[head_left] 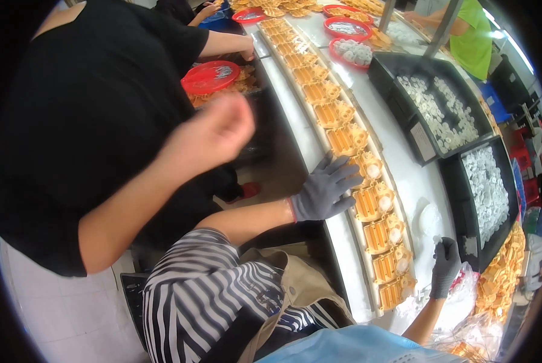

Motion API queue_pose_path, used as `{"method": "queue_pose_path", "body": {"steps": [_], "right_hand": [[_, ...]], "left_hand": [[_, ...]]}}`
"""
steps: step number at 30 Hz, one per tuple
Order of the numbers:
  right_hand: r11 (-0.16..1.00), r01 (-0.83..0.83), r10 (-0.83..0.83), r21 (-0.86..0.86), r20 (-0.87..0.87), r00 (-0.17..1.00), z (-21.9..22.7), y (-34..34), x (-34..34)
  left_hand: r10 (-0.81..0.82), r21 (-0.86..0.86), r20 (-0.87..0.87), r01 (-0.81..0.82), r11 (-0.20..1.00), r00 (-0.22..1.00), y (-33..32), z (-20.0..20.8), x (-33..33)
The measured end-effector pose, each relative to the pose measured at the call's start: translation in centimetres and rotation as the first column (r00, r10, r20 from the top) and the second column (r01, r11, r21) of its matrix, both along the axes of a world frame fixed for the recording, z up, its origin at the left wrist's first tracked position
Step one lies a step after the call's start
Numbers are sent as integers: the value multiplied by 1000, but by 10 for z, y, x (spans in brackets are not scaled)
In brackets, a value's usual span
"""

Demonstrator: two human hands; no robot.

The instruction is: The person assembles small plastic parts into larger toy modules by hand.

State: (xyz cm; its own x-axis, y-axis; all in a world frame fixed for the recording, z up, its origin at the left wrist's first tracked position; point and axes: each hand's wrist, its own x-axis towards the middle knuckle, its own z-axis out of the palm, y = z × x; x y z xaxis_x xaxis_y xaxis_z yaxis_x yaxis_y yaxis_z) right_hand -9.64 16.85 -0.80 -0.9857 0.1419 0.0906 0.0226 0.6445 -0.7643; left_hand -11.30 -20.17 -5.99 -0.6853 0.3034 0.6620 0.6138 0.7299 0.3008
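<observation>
My left hand (324, 189), in a grey glove, lies with its fingers spread over the near edge of a row of orange plastic housings (377, 237). The housings sit end to end along a narrow track. The ones nearest me each hold a round white piece (395, 234) at their right side. On the white table, my right hand (445, 266), also gloved, has its fingers drawn together beside a small pile of white parts (429, 219). A small pale bit shows at its fingertips, too small to name.
Two black bins (425, 124) of small white parts stand right of the track. Red bowls (351, 53) lie farther back. Orange pieces (502, 272) heap at the right, near clear plastic bags (458, 308). At left a co-worker in black (95, 109) reaches in, one bare hand (213, 130) blurred.
</observation>
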Motion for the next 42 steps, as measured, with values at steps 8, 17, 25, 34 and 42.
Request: {"method": "queue_pose_path", "body": {"steps": [8,17,25,34,42], "right_hand": [[994,19,-9,104,-100,995,-12,31,14],[991,132,-132,-7,17,991,1,29,-7],[742,-67,208,667,-134,969,-4,22,-24],[501,-132,416,855,-104,903,-9,17,-42],[511,-181,428,840,-66,902,-2,7,-38]], "left_hand": [[-20,35,-79,23,999,997,8,-15,-3],[-69,3,-7,69,998,998,7,-23,-9],[-62,15,23,61,998,998,10,-26,-10],[-54,2,49,54,999,997,8,-26,-11],[-54,-4,38,54,999,998,7,-26,-12]]}}
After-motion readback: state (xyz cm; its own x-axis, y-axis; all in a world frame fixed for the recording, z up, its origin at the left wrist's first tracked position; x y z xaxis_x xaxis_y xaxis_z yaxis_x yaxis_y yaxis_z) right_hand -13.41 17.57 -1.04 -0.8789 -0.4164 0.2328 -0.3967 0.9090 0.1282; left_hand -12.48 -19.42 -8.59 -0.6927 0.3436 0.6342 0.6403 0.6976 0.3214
